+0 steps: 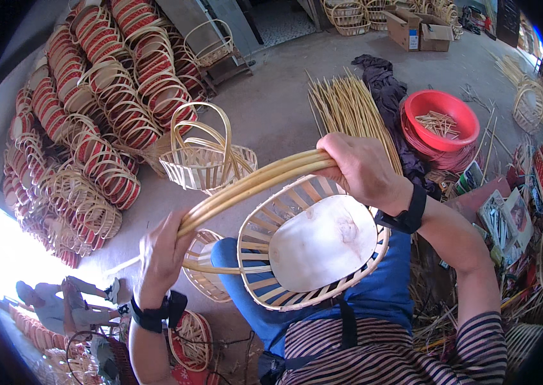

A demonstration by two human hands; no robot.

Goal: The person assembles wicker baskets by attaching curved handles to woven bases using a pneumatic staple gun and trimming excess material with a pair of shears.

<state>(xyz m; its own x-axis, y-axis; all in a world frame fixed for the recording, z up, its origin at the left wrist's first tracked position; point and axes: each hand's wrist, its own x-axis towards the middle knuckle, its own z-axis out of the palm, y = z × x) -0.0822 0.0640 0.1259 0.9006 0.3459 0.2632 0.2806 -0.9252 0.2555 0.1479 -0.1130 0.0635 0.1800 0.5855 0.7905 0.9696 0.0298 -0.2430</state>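
Observation:
An oval woven basket [260, 222] rests tilted on my lap, its flat pale wooden base [323, 244] facing up inside ribbed slat sides. Above its far left side, several smooth yellow cane rods [252, 186] lie side by side in a gentle arch. My left hand [164, 255] is closed round their left end, and my right hand [362, 168] grips the right end. A single cane [210, 268] runs from beside my left hand to the basket's left rim; whether it joins the bundle is hidden by the hand. Both wrists wear dark bands.
Beyond the rods stands a handled basket [207, 163] with loose canes inside. A bundle of thin sticks [348, 106] lies ahead, near a red basin [441, 120] holding short sticks. Stacked red-and-natural baskets [101, 96] fill the left. Another person [69, 311] sits at lower left.

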